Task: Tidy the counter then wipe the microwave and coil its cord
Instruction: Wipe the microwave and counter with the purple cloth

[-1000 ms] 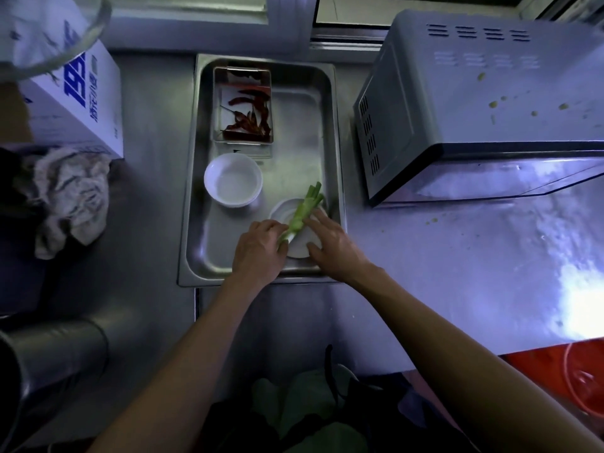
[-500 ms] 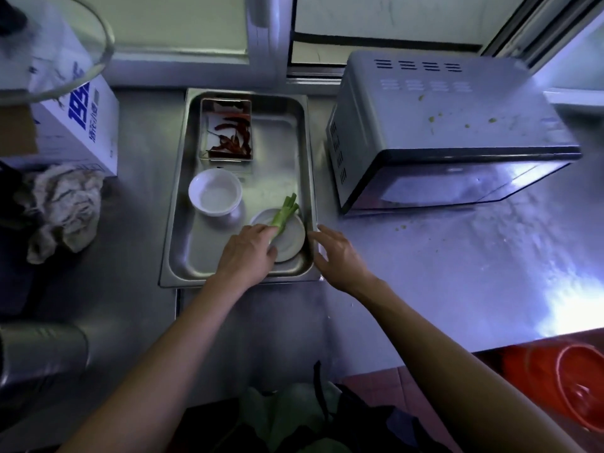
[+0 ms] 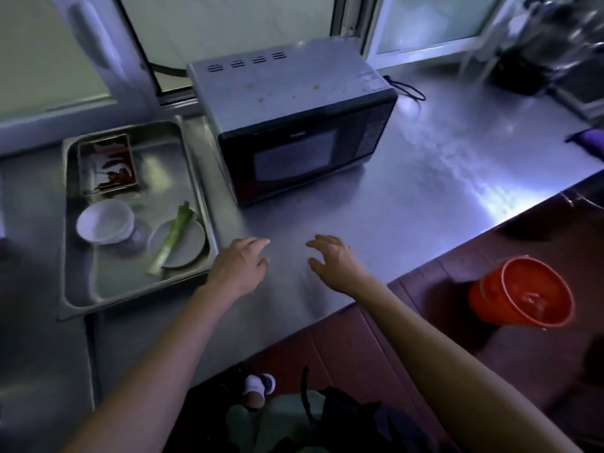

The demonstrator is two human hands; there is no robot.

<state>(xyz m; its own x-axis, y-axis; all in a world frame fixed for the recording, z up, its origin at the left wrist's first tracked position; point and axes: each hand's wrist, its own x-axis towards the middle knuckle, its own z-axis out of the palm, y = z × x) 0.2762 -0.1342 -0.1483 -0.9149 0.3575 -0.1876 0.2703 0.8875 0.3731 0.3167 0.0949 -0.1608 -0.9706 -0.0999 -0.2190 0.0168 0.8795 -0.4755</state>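
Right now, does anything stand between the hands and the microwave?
Nothing visible does. Both hands, left and right, are empty over bare counter, and the microwave is straight ahead. The tray lies off to the left.

Tray (image 3: pixel 200 178) left of microwave (image 3: pixel 294 125)

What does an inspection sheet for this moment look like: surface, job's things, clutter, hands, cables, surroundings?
Surface: stainless steel counter, bare in front of the hands, a few crumbs near the microwave.
Job's things: grey-topped black-fronted microwave, door shut, yellowish specks on its top; no wiping cloth seen.
Clutter: steel tray holds a small tin of red chillies, a white bowl and a green scallion stalk lying across a round grey plate.
Hands: left hand and right hand open, empty, over the counter.
Cables: black cord lies loose, uncoiled, behind the microwave's right corner.
Surroundings: orange plastic bucket on the floor; windows behind.
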